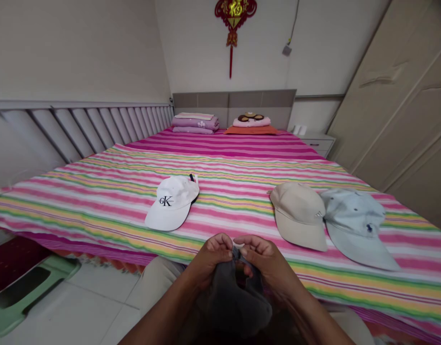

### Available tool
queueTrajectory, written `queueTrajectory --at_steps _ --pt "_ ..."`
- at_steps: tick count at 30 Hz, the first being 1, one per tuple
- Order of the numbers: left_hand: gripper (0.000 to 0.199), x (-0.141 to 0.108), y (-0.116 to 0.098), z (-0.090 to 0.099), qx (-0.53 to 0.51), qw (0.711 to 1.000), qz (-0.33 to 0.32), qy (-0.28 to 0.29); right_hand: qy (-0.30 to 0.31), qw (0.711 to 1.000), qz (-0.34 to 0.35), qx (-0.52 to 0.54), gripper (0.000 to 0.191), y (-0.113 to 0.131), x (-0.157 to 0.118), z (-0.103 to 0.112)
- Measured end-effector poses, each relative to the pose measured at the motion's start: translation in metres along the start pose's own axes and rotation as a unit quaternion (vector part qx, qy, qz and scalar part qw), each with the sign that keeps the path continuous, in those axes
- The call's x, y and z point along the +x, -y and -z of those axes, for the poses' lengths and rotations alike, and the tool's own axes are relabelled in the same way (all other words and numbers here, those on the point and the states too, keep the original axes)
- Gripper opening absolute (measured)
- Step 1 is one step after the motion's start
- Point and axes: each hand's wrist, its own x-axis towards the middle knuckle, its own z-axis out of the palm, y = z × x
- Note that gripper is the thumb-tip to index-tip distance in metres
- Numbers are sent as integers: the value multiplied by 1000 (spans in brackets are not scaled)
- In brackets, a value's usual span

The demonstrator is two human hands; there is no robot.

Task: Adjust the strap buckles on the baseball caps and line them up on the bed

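A dark grey cap (231, 302) hangs between my hands above my lap, its back strap (236, 252) uppermost. My left hand (216, 251) pinches the strap from the left, thumb against fingers. From the other side my right hand (260, 254) grips the same strap close to its fastening. The two sets of fingertips nearly meet. On the bed ahead, left of my hands, rests a white cap (175, 201) with a black "CK" logo. To the right, a beige cap (299, 213) lies against a light blue cap (357, 223), both brims toward me.
The bed (227, 172) wears a striped sheet. Folded purple bedding (195, 123) and a pink pillow stack (251, 123) sit by the headboard (229, 103). A green plastic stool (33, 292) stands on the floor at left. Tall brown panels (396, 110) line the right side.
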Motion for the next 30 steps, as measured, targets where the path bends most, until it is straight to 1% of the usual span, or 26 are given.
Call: queueTrajectory --at_steps 3,5,10,12,14,16,17,19,26,30 --pt "18 -1 -1 0 3 1000 19 -3 -8 999 34 -32 32 1 -2 0" --pt "17 -1 -2 -1 2 1000 28 -5 -16 996 55 -65 29 1 -3 0" --pt "20 0 -3 -4 33 998 31 -41 0 981 78 -178 20 2 -5 1" --pt "21 0 -4 -5 39 998 35 -46 -1 960 111 -255 17 4 -6 1" --pt "22 0 -6 -5 41 997 40 -44 -11 926 153 -346 11 7 -8 0" --pt "22 -1 -7 -5 46 997 45 -39 -20 895 177 -408 10 9 -9 -1" --pt "23 -1 -8 -4 51 997 46 -35 -22 889 178 -422 10 10 -9 -2" --pt "22 -1 -10 -4 60 997 46 -25 -22 884 173 -434 8 10 -10 -2" --pt "16 -5 -14 0 43 998 31 -32 -21 889 154 -431 6 9 -11 0" --pt "16 -7 -17 0 52 997 56 -20 11 884 183 -430 17 10 -9 1"
